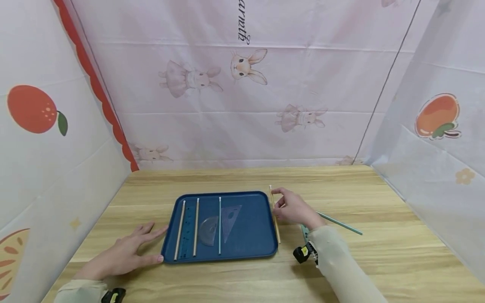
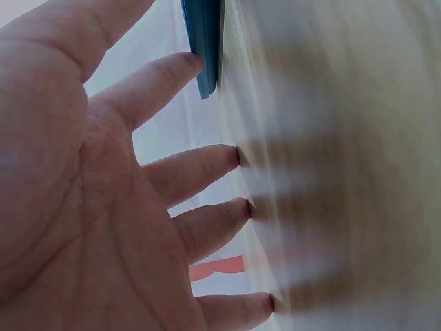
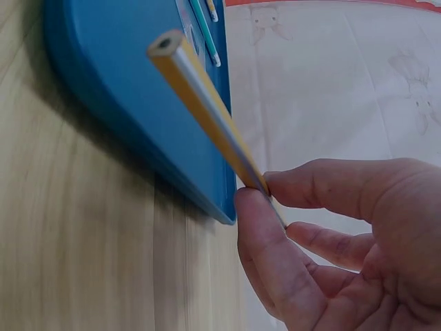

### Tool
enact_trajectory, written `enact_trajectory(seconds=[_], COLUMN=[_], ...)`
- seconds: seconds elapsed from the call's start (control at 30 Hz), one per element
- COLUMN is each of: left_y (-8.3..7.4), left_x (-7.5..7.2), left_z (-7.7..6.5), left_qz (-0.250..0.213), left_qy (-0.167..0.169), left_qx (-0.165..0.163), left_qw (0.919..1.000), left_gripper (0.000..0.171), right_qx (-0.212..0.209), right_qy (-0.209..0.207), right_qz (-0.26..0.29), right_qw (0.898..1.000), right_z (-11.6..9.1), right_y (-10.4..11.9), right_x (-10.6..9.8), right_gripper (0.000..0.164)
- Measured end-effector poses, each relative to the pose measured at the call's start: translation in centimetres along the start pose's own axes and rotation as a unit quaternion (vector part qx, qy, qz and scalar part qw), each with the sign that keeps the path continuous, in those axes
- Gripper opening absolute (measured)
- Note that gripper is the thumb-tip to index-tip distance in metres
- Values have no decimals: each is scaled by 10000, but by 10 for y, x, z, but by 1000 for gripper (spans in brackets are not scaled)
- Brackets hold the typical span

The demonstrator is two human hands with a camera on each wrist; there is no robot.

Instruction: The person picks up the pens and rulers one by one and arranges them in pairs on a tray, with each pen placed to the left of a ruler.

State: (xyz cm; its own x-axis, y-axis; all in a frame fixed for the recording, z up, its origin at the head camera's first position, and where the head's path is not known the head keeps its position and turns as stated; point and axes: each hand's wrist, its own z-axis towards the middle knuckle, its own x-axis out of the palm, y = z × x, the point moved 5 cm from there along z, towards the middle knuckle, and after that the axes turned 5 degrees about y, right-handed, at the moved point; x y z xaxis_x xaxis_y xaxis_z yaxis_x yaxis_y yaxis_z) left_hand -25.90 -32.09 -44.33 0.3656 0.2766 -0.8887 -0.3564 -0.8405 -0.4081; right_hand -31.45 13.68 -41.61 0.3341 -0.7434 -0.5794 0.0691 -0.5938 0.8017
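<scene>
My right hand (image 1: 293, 207) pinches a yellow pencil (image 3: 210, 124) between thumb and fingers, just off the right edge of the blue tray (image 1: 250, 248). The pencil's unsharpened end points toward the right wrist camera. On the tray lie two gold-coloured pencils (image 1: 179, 231) and a green pencil (image 1: 219, 227), all lengthwise. Between them are a teal ruler (image 1: 187, 233), a clear protractor (image 1: 207, 231) and a clear set square (image 1: 229, 221). My left hand (image 1: 126, 254) has its fingers spread at the tray's left side, with a fingertip touching the rim in the left wrist view.
A green pencil (image 1: 341, 223) lies on the wooden table (image 1: 382, 256) beyond the right forearm. A green ruler-like piece (image 1: 305, 230) shows partly under the right wrist. Printed cloth (image 1: 242, 134) hangs along the back and both sides of the table.
</scene>
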Motion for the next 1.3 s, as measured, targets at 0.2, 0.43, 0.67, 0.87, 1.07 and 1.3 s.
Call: enact_trajectory(seconds=[0.2,0.43,0.67,0.87,1.07,1.3], left_y=[-1,-1,0,1,2,2], left_x=[0,-1,0,1,2,1], left_z=[-1,-1,0,0,1,1], left_qz=[30,17,2,22,41,28], left_qy=[-64,-14,4,-8,3,-25], left_qx=[57,36,7,-52,-69,-35], left_qw=[10000,10000,10000,10000,10000,10000], left_gripper=[85,85,85,86,86,86], right_qx=[44,158,239,273,81,100], right_qy=[-7,-19,17,97,162,334], right_qz=[80,-17,195,371,293,405], right_qw=[10000,9999,9995,9989,9994,9986], right_z=[5,7,11,15,18,24], right_y=[5,10,12,13,19,24], right_x=[7,14,18,26,34,43], right_gripper=[68,68,67,66,63,65])
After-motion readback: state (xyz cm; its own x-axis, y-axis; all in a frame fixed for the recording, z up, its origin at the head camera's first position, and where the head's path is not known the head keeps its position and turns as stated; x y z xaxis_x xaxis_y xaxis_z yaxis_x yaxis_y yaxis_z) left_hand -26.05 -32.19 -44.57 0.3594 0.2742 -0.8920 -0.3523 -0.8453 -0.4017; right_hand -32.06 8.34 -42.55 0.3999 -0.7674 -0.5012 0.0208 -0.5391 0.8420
